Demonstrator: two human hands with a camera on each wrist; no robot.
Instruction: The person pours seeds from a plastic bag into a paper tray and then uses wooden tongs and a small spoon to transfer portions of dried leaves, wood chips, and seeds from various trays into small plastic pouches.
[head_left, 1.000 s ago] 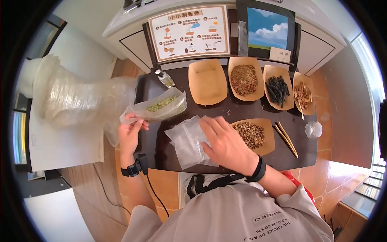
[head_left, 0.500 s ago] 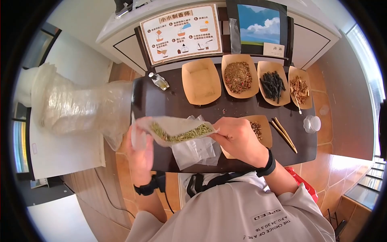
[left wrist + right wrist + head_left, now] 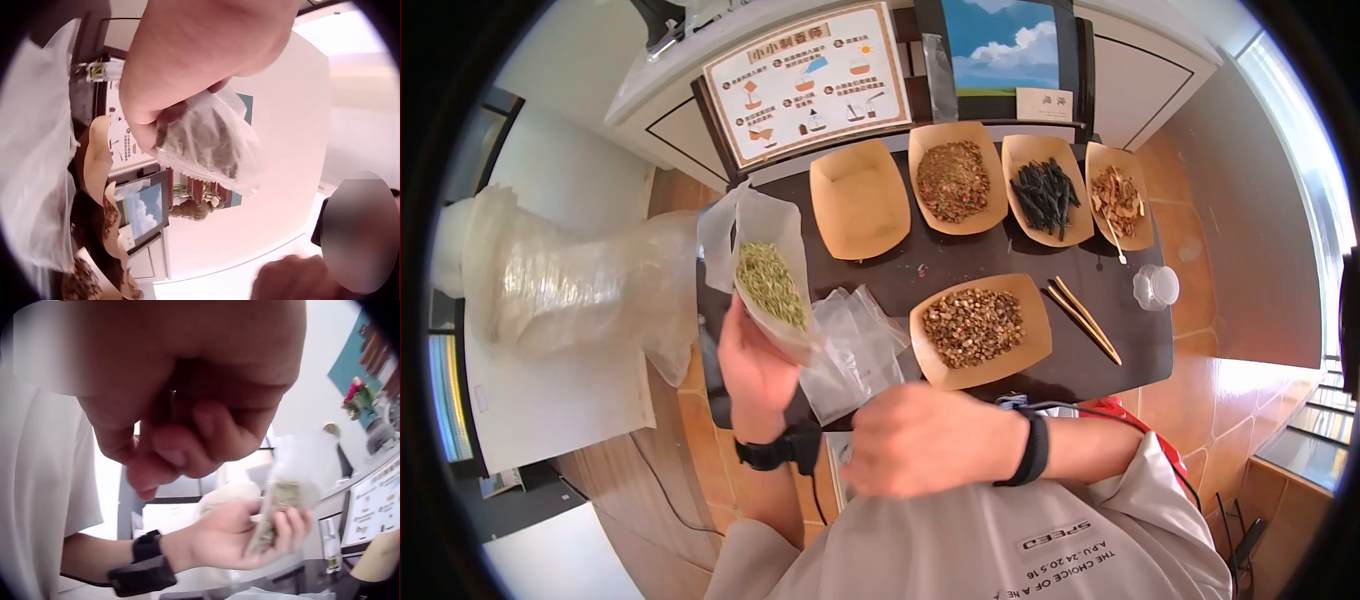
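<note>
My left hand [image 3: 758, 372] holds up a clear zip bag [image 3: 785, 222] with dried green herb pieces [image 3: 770, 285] in it, above the left of the dark table. In the left wrist view the bag [image 3: 215, 144] hangs from the fingers, its zip edge lowest in that picture. The right wrist view shows thumb and fingers on either side of the bag [image 3: 299, 462]. Close in front of the shirt is my right hand [image 3: 935, 440], its fingers loosely curled and nothing visible in them. Flat clear bags [image 3: 850, 350] lie on the table between both hands.
A paper tray of brown chopped pieces [image 3: 975, 325] sits front centre, with wooden tweezers [image 3: 1085, 320] and a small jar [image 3: 1155, 288] to its right. Behind are a bare paper tray [image 3: 860, 200] and several filled ones. A wrapped roll [image 3: 580, 270] stands left.
The left hand has tipped the herb bag upright and drawn it left. My right hand has let go of the bag's edge and come back towards the shirt.
</note>
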